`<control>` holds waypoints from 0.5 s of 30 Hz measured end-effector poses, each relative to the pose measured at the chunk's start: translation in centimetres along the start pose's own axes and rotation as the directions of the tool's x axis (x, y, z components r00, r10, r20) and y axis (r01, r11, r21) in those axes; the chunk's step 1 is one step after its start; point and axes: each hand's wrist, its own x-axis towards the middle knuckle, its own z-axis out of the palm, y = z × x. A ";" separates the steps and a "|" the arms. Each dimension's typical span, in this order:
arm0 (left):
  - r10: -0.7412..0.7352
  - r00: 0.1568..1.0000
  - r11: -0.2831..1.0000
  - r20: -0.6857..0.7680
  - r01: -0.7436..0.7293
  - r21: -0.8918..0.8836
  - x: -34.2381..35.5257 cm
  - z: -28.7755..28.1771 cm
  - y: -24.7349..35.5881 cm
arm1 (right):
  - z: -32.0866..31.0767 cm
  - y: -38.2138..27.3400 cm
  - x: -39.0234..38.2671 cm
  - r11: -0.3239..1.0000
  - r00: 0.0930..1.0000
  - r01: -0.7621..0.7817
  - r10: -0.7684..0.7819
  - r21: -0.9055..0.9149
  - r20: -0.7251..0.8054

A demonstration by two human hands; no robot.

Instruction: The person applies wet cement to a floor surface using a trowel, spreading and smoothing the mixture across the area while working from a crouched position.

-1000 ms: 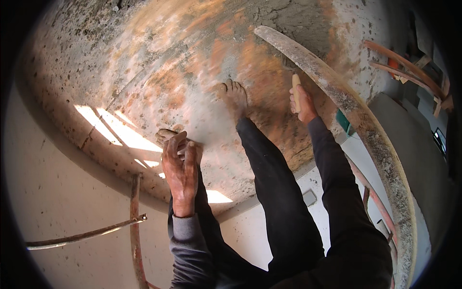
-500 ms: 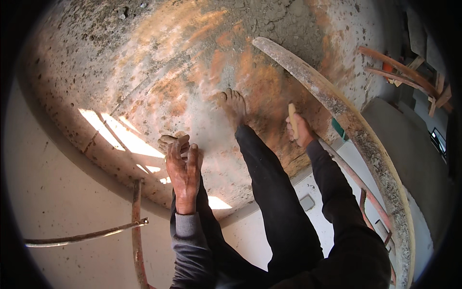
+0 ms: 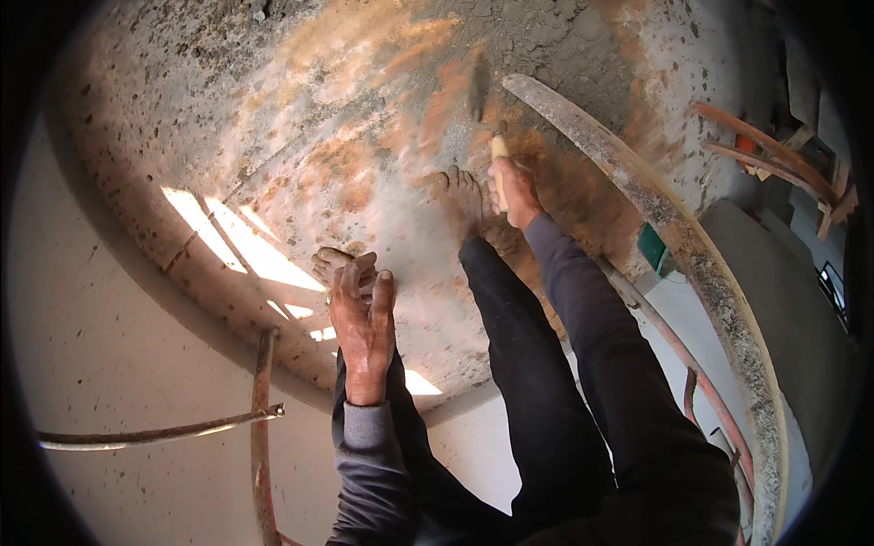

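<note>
My right hand [image 3: 516,191] is wrapped round the pale wooden handle of a trowel [image 3: 499,153], whose blurred blade points up toward the rough grey mortar [image 3: 555,45] on the stained curved platform [image 3: 300,136]. My left hand [image 3: 362,323] hangs over my left leg and foot with its fingers loosely bent and apart, holding nothing that I can see. My bare right foot [image 3: 460,196] stands on the platform beside the trowel handle. A long, crusted, curved board [image 3: 655,200] arcs to the right of my right arm.
Rusty poles [image 3: 262,419] stand below the platform's curved edge at the left, with a crossbar [image 3: 159,429]. Reddish bars [image 3: 701,382] lie beyond my right arm. A green object [image 3: 654,246] is behind the board. Wooden pieces [image 3: 774,164] are piled at the upper right.
My right hand with the trowel has swung up and left, closer to the middle, bringing the blade into view above my right foot. My left hand has shifted slightly right.
</note>
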 end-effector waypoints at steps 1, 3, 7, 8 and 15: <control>0.007 1.000 1.000 -0.008 -0.007 -0.006 0.1 -0.1 0.0 | 0.3 0.7 -0.8 0.992 0.997 0.022 -0.012 -0.123 0.077; -0.004 1.000 1.000 -0.011 0.004 -0.014 0.1 0.0 0.1 | 0.8 1.6 -1.6 0.941 0.984 0.079 -0.020 -0.328 0.179; -0.019 1.000 1.000 -0.021 0.018 -0.016 0.2 -0.5 0.2 | 1.9 1.9 -0.6 0.837 0.985 0.114 -0.026 -0.536 0.169; -0.031 0.999 0.999 -0.020 0.031 -0.015 0.0 -0.5 0.0 | 1.8 1.4 0.0 0.823 0.991 0.101 -0.031 -0.559 0.134; -0.012 0.999 0.999 -0.032 0.011 -0.051 0.0 -0.1 -0.5 | 1.8 -1.7 -1.2 0.998 0.991 0.053 -0.048 -0.033 0.127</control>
